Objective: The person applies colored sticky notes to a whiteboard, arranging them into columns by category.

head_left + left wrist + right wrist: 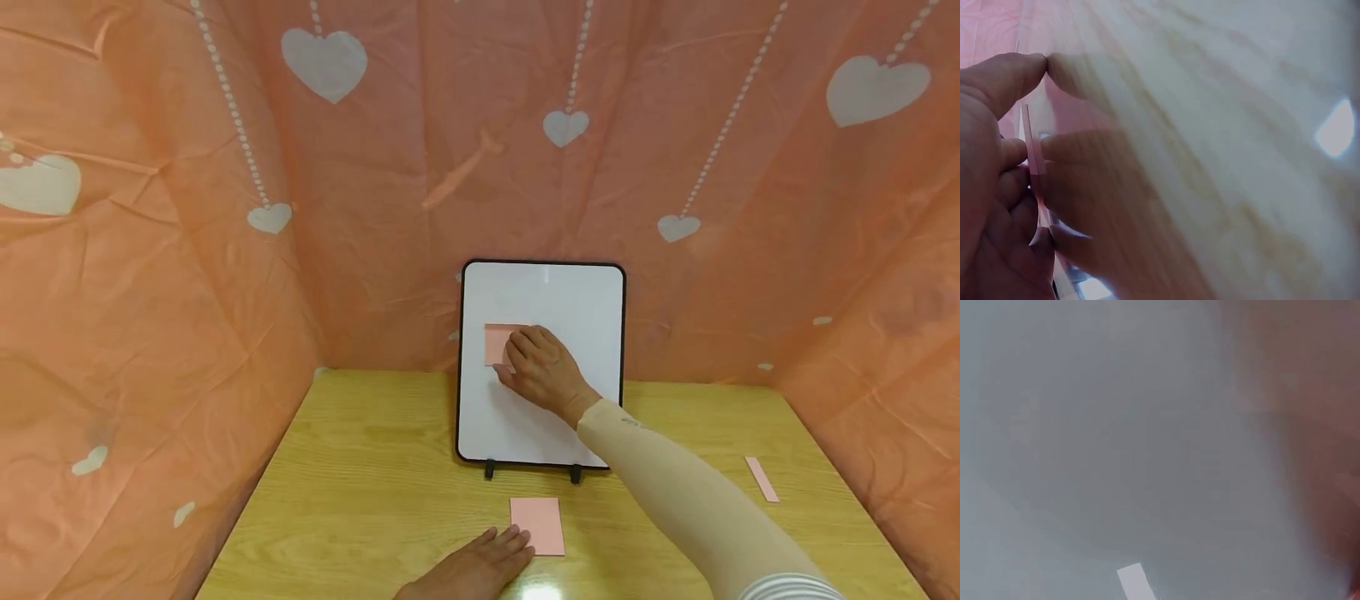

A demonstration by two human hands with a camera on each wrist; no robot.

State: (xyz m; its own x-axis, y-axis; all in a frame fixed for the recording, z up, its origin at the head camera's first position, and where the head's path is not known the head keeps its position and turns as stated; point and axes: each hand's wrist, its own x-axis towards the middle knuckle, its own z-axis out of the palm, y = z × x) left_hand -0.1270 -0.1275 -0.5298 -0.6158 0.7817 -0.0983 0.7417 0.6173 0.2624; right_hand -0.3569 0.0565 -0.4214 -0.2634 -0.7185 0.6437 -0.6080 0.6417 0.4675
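A pink rectangular card (496,343) lies against the upper left of a white board (495,425) with a black frame. My right hand (543,371) is at this card with curled fingers, covering its right part; the thumb is by its lower edge. In the right wrist view the fingers are blurred at the right edge. On the table, a pink square card (542,523) lies in front of the board. My left hand (480,567) rests flat with its fingertips at that card's lower left; the left wrist view shows the hand (1004,175) low beside the card's thin edge (1033,140).
Two black feet (490,469) support the board on the wooden table (360,467). A narrow pink strip (762,479) lies at the right of the table. Orange cloth (375,250) with white hearts hangs behind and at both sides.
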